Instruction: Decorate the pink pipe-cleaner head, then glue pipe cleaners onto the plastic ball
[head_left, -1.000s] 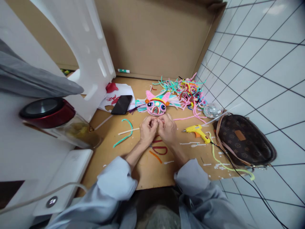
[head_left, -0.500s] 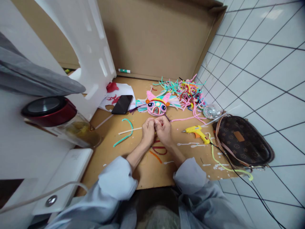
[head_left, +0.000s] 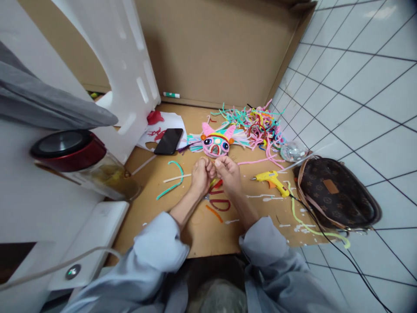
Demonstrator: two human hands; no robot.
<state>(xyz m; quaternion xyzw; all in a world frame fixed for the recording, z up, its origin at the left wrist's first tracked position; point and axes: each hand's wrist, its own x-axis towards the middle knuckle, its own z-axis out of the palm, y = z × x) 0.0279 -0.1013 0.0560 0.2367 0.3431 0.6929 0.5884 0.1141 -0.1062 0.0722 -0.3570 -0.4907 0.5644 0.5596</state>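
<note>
My left hand is closed, fingers curled in, close in front of a pink craft animal face with big blue eyes and pink ears. Beside it my right hand pinches thumb against forefinger. What the fingers hold is too small to make out. Under and between the hands show red and yellow bits, partly hidden. Nearer me lie a dark red pipe cleaner bent into a D and a short orange pipe cleaner. A cream strip and a bent turquoise pipe cleaner are left of my left hand.
A yellow glue gun with a black cord lies right, before a brown handbag. Behind are a heap of coloured pipe cleaners and a clear bag. Leftward sit a phone and a glass bottle.
My hands have moved slightly apart, the right one shifting rightward. More of the red and yellow bits beneath them now shows. The whole view has shifted a little.
</note>
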